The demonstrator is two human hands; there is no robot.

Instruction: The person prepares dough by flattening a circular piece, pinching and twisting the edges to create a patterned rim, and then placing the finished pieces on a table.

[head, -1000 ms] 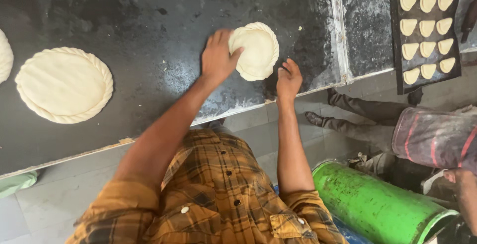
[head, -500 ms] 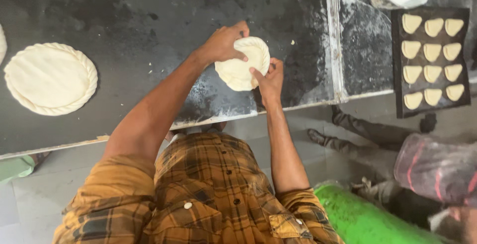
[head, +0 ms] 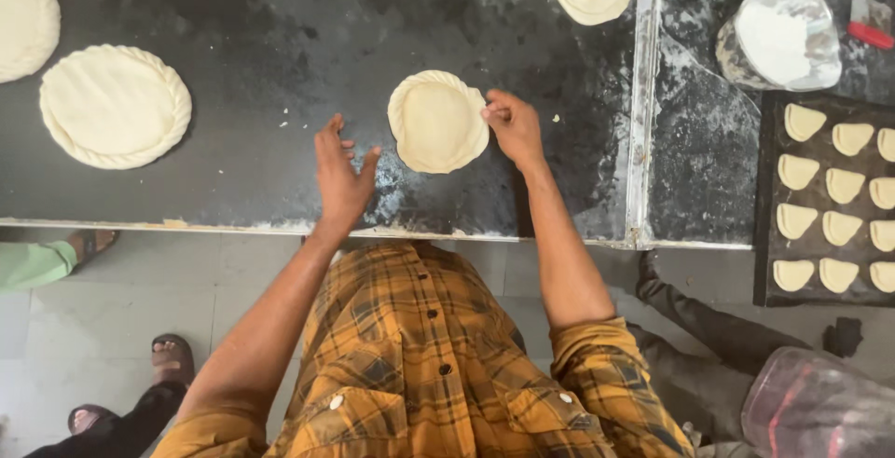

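Right hand crimping a round dough disc at the frame's centre.

The disc (head: 437, 123) lies flat on the dark counter (head: 242, 11), pale and smooth, with a rope-like twisted rim along its left and top edge. The right hand (head: 513, 127) has fingertips pinched on the disc's right edge; the left hand (head: 340, 169) hovers just left, fingers loose and spread, holding nothing.
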